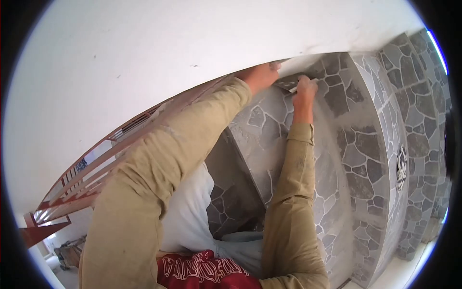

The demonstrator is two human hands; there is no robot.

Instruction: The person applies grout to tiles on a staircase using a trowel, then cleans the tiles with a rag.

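My left hand (pixel 262 76) reaches up to the lower edge of the white surface (pixel 144 43), its fingers curled and partly hidden; what they hold, if anything, I cannot tell. To its right, my right hand (pixel 305 91) is closed on a flat grey blade-like tool (pixel 287 83), which points left toward the left hand. Close under both hands lies a surface with an irregular stone pattern (pixel 262 120) and pale joint lines. Both forearms, in tan sleeves, stretch forward from the bottom of the view.
Stone-patterned steps and wall faces (pixel 368 168) run along the right, with a dark and white ornament (pixel 401 166) on one. At left is a reddish metal railing (pixel 72 190). A dark step-like recess (pixel 231 183) lies between my arms, beside my light blue trousers (pixel 185 212).
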